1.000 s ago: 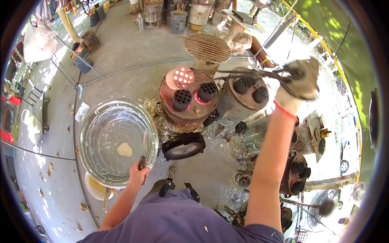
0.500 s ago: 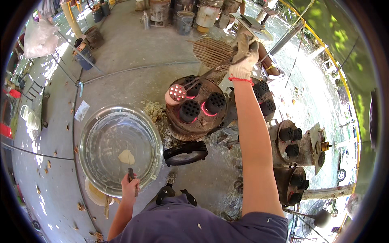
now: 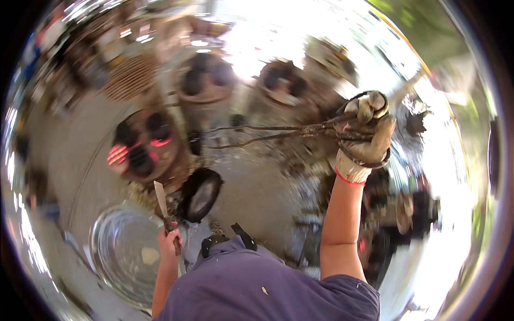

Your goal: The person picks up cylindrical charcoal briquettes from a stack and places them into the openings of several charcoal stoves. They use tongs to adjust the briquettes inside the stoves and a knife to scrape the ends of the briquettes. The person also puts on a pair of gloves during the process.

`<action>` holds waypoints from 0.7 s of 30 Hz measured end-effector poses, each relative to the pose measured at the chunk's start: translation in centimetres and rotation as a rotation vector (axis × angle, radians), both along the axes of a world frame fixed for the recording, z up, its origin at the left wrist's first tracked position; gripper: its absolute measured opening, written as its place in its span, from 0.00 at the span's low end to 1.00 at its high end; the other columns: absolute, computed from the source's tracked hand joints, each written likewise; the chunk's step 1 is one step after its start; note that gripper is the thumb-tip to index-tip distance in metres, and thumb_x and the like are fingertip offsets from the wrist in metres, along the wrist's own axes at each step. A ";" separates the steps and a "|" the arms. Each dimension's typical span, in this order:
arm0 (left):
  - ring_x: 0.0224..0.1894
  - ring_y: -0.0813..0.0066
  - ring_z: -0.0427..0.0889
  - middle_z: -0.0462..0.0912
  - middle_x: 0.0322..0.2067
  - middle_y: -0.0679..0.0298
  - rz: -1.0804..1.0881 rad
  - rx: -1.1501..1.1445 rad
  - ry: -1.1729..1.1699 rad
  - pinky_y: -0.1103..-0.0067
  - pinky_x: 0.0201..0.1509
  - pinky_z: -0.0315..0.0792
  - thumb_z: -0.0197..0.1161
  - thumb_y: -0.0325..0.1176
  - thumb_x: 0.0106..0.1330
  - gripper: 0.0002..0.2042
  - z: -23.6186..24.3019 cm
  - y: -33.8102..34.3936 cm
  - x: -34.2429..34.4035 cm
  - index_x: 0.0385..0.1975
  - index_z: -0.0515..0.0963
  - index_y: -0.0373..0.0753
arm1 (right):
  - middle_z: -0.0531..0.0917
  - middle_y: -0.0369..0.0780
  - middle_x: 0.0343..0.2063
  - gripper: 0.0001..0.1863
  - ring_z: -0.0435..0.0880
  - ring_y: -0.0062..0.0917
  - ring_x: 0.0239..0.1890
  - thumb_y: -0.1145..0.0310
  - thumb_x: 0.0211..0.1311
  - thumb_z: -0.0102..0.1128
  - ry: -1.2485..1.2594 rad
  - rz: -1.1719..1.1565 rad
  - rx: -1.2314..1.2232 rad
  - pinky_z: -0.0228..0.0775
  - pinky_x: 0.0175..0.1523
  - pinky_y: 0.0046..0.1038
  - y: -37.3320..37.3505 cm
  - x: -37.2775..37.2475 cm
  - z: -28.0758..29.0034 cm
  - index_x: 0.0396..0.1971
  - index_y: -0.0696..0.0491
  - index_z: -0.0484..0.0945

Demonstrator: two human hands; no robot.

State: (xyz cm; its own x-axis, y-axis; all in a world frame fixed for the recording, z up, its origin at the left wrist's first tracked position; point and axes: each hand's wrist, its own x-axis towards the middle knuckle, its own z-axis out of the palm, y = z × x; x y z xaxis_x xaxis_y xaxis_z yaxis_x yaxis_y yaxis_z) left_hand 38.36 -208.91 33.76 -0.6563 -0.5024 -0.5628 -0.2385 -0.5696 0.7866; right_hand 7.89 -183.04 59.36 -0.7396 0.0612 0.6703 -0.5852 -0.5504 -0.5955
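While the left hand [image 3: 169,239] clasps a knife [image 3: 163,203], the right hand [image 3: 379,137] — outstretched — grips tongs [image 3: 305,130]

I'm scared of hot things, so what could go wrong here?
The glowing coal could burn the bare left hand if it came too close. The flat-bladed tool sticks out of that hand, so it might cut or poke someone. The long tongs, spread at the tips in the gloved right hand, could knock something if swung.
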 end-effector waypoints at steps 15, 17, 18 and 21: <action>0.12 0.78 0.66 0.67 0.17 0.65 -1.185 -0.016 -0.139 0.83 0.14 0.60 0.51 0.28 0.55 0.12 -1.2 31.1 -12.3 0.38 0.68 0.34 | 0.66 0.34 0.26 0.29 0.64 0.17 0.27 0.51 0.49 0.57 -0.048 -1.575 0.206 0.59 0.31 0.18 44.5 45.3 -3.2 0.42 0.63 0.69; 0.13 0.78 0.67 0.67 0.17 0.65 -1.267 -0.010 -0.163 0.83 0.15 0.61 0.52 0.28 0.54 0.13 0.0 36.1 -12.1 0.39 0.67 0.34 | 0.65 0.33 0.26 0.32 0.64 0.18 0.29 0.49 0.47 0.59 -0.122 -1.696 0.142 0.60 0.32 0.19 46.4 47.5 -4.1 0.44 0.61 0.67; 0.13 0.78 0.66 0.67 0.17 0.65 -1.298 -0.026 -0.160 0.83 0.15 0.61 0.52 0.28 0.54 0.13 1.2 38.6 -11.8 0.39 0.67 0.34 | 0.65 0.33 0.26 0.33 0.64 0.19 0.30 0.49 0.46 0.60 -0.124 -1.743 0.087 0.60 0.33 0.18 48.3 47.6 -4.0 0.45 0.60 0.66; 0.13 0.78 0.66 0.67 0.17 0.65 -1.402 -0.070 -0.157 0.83 0.15 0.61 0.52 0.28 0.54 0.13 1.0 42.9 -11.9 0.40 0.67 0.34 | 0.64 0.33 0.27 0.37 0.64 0.19 0.30 0.46 0.41 0.63 -0.247 -1.677 0.036 0.60 0.35 0.19 50.3 48.7 -8.3 0.45 0.59 0.66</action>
